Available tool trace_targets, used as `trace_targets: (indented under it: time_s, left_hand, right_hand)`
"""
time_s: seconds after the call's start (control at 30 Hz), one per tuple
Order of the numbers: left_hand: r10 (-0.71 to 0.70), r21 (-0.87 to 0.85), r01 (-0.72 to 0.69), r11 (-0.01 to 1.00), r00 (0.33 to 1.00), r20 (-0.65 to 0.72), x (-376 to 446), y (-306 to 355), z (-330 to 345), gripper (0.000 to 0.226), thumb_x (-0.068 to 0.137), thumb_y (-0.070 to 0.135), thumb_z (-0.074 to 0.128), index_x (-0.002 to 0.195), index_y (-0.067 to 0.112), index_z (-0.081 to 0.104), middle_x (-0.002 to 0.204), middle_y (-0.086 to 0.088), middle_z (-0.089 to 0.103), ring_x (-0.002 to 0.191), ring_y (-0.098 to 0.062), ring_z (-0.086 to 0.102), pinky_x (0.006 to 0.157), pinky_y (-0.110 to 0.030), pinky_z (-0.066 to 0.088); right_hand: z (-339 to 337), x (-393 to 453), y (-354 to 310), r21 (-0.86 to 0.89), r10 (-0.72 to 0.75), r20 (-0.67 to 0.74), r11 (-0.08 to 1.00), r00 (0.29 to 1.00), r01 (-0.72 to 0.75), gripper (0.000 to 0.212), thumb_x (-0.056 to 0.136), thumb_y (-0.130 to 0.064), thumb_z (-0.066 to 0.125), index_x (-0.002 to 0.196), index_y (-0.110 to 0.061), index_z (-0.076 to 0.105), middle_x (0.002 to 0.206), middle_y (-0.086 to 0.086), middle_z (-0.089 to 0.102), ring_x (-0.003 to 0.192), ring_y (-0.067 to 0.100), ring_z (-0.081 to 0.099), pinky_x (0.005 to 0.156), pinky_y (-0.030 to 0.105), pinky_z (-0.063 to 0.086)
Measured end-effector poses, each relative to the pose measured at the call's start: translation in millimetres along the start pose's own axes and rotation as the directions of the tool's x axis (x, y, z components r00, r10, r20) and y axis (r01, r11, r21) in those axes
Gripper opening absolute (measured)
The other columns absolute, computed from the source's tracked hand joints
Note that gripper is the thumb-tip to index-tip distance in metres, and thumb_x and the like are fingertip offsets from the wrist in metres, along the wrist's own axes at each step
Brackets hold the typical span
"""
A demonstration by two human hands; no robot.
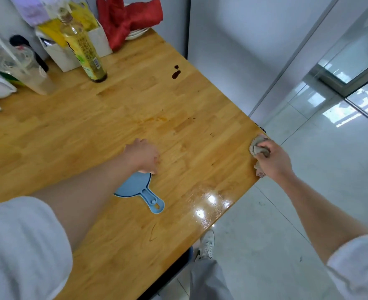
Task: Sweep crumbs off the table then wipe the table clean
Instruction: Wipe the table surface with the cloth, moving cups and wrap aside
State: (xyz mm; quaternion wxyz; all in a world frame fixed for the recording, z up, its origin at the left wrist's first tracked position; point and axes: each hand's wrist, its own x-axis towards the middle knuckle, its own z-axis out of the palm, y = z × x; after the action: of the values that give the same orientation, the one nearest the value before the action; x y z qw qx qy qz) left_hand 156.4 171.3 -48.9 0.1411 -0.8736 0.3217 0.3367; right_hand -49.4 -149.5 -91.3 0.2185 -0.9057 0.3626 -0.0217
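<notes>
— Nearest the camera, what's cut off?

— Both white sleeves run out of view at the bottom corners. Below the bench [118, 245] edge a grey trouser leg and a white shoe [206, 245] show on the pale tiled floor [287, 213].

— And the blue thing?

— A flat blue dustpan [139, 190], handle toward the camera. Its far part is hidden under the left hand [143, 155] and forearm.

— What is that hand doing?

— It rests on the wood at the pan's far rim. Its fingers curl down out of sight, so I cannot tell whether they hold anything.

— The right hand [273, 159]?

— Its fingers are curled round a bunched grey rag [258, 148], pressed on the bench's right edge. Part of the rag is covered by the hand.

— The surface itself?

— Glossy jointed wood, with glare near the front right. An orange smear [154, 120] lies mid-bench, and dark red drops [176, 72] farther back. Crumbs are too small to make out.

— And the back?

— Blurred: a yellow-labelled bottle [85, 50], a plastic cup with a straw [30, 68], a white box [70, 50], and a red cloth [126, 20] over a plate, against a grey wall.
</notes>
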Motion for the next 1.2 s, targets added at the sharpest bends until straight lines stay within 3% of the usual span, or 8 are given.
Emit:
trace_targets:
  time_s: [0.13, 0.3, 0.5, 0.6, 0.73, 0.87, 1.1, 1.2]
  left_hand:
    - [0.014, 0.058, -0.012, 0.998, 0.999, -0.029, -5, -7, 6, 0.031, 0.075, 0.059, 0.074, 0.087, 0.033, 0.062, 0.106, 0.002, 0.05, 0.11, -0.026, 0.043, 0.094, -0.048, 0.043]
    - [0.037, 0.034, -0.036, 0.999, 0.999, -0.028, -5, -6, 8, 0.027, 0.078, 0.054, 0.074, 0.086, 0.032, 0.061, 0.101, 0.004, 0.052, 0.105, -0.025, 0.044, 0.094, -0.048, 0.043]
    - [0.045, 0.016, -0.045, 0.999, 0.999, 0.002, -2, -8, 7, 0.029, 0.08, 0.057, 0.072, 0.088, 0.032, 0.058, 0.107, 0.002, 0.053, 0.11, -0.026, 0.045, 0.092, -0.043, 0.046]
    - [0.022, 0.068, -0.027, 0.997, 0.997, 0.073, 8, -4, 1, 0.034, 0.079, 0.058, 0.072, 0.094, 0.029, 0.061, 0.11, 0.0, 0.056, 0.112, -0.027, 0.047, 0.089, -0.042, 0.049]
    - [-0.038, -0.199, 0.008, 0.98, 0.988, -0.151, 33, -11, -16, 0.038, 0.072, 0.054, 0.077, 0.1, 0.033, 0.064, 0.122, -0.004, 0.057, 0.113, -0.029, 0.051, 0.09, -0.038, 0.05]
    - [-0.252, -0.399, 0.191, 0.897, 0.962, -0.107, 51, -22, -25, 0.1, 0.067, 0.057, 0.082, 0.151, 0.041, 0.029, 0.153, -0.018, 0.017, 0.14, -0.049, 0.018, 0.108, -0.054, 0.039]
    - [-0.435, -0.489, 0.403, 0.773, 0.899, 0.054, 71, -77, -24, 0.128, 0.061, 0.077, 0.075, 0.155, 0.045, -0.007, 0.161, -0.017, -0.024, 0.146, -0.052, -0.014, 0.117, -0.066, 0.01]
    - [-0.453, -0.521, 0.438, 0.732, 0.885, 0.106, 73, -85, -27, 0.136, 0.057, 0.078, 0.076, 0.154, 0.045, -0.013, 0.159, -0.012, -0.033, 0.144, -0.054, -0.019, 0.118, -0.065, 0.005]
  right_hand:
    - [22, -27, -29, 0.1, -0.064, -0.036, 0.993, 0.997, 0.067, 0.013, 0.089, -0.017, 0.059, 0.095, -0.027, 0.066, 0.125, -0.011, 0.062, 0.078, 0.011, 0.069, 0.061, 0.034, 0.059]
    - [53, -84, -71, 0.15, -0.396, 0.295, 0.918, 0.869, 0.368, 0.013, 0.091, -0.021, 0.067, 0.101, -0.029, 0.067, 0.124, -0.013, 0.058, 0.072, 0.003, 0.063, 0.061, 0.023, 0.058]
    - [0, -12, -23, 0.188, 0.206, -0.015, 0.962, 0.978, -0.2, 0.024, 0.096, -0.012, 0.053, 0.114, -0.023, 0.065, 0.118, 0.003, 0.064, 0.076, 0.015, 0.064, 0.063, 0.019, 0.049]
    - [13, -8, -33, 0.189, 0.241, -0.066, 0.956, 0.968, -0.225, 0.02, 0.097, -0.016, 0.053, 0.112, -0.026, 0.063, 0.12, 0.002, 0.059, 0.061, 0.016, 0.066, 0.057, 0.03, 0.056]
    - [46, -23, -92, 0.176, -0.138, 0.06, 0.976, 0.989, 0.126, 0.019, 0.096, -0.024, 0.058, 0.113, -0.023, 0.067, 0.115, -0.005, 0.058, 0.073, 0.007, 0.066, 0.059, 0.025, 0.058]
    - [58, -9, -119, 0.223, -0.539, 0.324, 0.842, 0.777, 0.491, 0.016, 0.097, -0.029, 0.061, 0.105, -0.019, 0.07, 0.11, -0.005, 0.058, 0.068, 0.004, 0.061, 0.054, 0.026, 0.051]
    - [2, 103, -74, 0.131, 0.129, 0.07, 0.982, 0.989, -0.137, 0.01, 0.098, -0.018, 0.056, 0.097, -0.027, 0.051, 0.109, 0.006, 0.061, 0.063, 0.017, 0.065, 0.042, 0.014, 0.043]
    - [48, 65, -113, 0.161, -0.117, 0.161, 0.983, 0.98, 0.091, 0.032, 0.082, -0.005, 0.069, 0.102, -0.027, 0.058, 0.11, 0.0, 0.062, 0.076, 0.015, 0.066, 0.051, 0.014, 0.052]
